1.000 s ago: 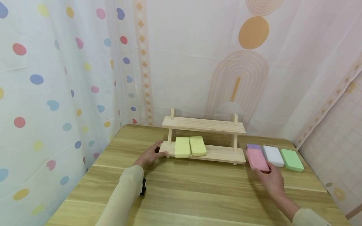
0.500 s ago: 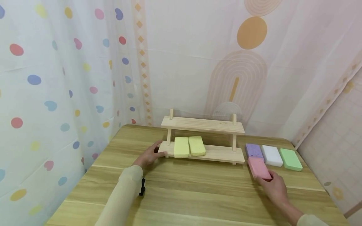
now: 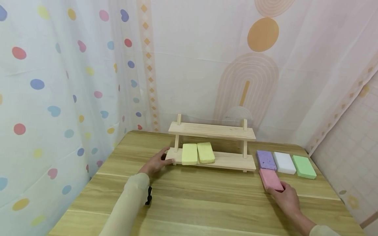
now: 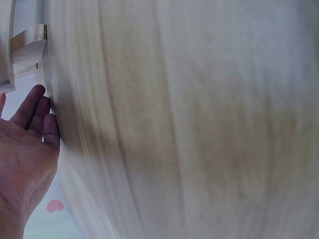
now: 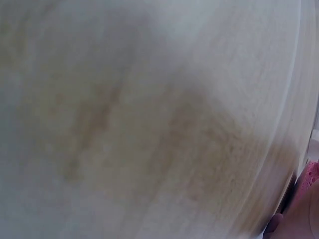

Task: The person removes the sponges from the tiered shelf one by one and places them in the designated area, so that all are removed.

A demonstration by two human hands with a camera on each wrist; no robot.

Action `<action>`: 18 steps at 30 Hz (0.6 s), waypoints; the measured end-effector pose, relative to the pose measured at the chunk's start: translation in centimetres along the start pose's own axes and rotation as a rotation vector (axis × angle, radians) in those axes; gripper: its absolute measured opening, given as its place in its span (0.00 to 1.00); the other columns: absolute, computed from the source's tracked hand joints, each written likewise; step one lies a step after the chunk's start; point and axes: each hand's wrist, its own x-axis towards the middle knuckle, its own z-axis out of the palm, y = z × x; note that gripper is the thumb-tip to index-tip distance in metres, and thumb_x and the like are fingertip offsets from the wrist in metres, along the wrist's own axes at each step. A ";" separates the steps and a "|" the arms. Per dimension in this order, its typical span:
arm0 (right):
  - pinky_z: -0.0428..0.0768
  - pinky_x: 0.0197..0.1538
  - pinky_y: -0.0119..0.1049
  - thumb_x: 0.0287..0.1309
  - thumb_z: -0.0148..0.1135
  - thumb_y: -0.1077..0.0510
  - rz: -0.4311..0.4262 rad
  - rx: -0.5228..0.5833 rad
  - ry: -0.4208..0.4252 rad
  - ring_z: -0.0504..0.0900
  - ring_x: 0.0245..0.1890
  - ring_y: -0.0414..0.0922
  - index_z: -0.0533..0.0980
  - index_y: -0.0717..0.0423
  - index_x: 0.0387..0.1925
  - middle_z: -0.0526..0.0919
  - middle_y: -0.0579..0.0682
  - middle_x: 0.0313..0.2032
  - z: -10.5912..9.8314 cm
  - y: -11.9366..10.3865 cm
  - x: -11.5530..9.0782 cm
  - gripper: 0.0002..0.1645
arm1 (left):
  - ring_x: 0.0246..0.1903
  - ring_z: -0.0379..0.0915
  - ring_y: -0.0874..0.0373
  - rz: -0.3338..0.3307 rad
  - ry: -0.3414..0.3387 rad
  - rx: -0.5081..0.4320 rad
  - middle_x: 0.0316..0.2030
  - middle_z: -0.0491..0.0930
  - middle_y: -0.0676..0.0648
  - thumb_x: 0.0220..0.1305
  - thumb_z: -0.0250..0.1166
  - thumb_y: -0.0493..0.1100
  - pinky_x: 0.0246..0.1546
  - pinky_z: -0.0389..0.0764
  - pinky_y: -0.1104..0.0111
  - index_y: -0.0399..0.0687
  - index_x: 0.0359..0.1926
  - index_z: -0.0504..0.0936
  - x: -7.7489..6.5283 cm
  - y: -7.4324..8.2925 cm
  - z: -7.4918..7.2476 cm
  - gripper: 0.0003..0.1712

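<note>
My right hand grips the near end of a pink sponge, thumb on one side and fingers on the other. The sponge lies low over the table, just in front of a purple sponge. In the right wrist view only a pink porous corner and part of the hand show. My left hand holds the left end of a two-tier wooden shelf, thumb at the front edge. In the left wrist view its other fingers reach out beside the shelf. Two yellow sponges rest on the lower board.
Right of the purple sponge lie a white sponge and a green sponge in a row. The upper board of the shelf bears nothing. Patterned curtains hang behind and beside the wooden table.
My right hand has drawn the pink sponge toward me, off the purple sponge it overlapped, and lower toward the table. The left hand has stayed at the shelf's end.
</note>
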 end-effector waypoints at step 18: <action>0.73 0.56 0.59 0.64 0.64 0.46 -0.005 -0.008 -0.007 0.72 0.56 0.71 0.58 0.87 0.63 0.69 0.82 0.56 -0.4 -0.4 0.3 0.50 | 0.72 0.50 0.37 -0.014 0.001 -0.059 0.72 0.55 0.30 0.66 0.66 0.59 0.68 0.55 0.44 0.50 0.79 0.48 -0.1 0.0 0.0 0.52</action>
